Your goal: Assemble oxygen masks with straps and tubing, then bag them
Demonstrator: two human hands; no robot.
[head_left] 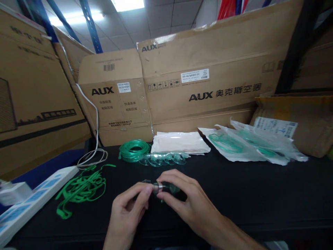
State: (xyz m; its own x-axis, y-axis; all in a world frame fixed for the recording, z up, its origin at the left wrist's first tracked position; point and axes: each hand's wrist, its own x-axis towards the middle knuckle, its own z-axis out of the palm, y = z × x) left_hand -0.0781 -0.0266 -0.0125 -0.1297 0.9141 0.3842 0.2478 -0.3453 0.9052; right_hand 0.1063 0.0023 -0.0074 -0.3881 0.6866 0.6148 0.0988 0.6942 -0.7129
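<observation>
Over the near middle of the black table, both my hands meet on one small object. My left hand pinches a small metal strip at its end. My right hand is closed round a clear green-tinted mask, which it mostly hides. Just beyond my fingers lies a row of more clear masks. A coil of green tubing rests beside them, and a loose heap of green elastic bands lies at the left.
A stack of white plastic bags sits behind the masks. Sealed bags with green parts lie at the right. Large AUX cardboard boxes wall in the back and left. A white power strip and its cable lie at the left.
</observation>
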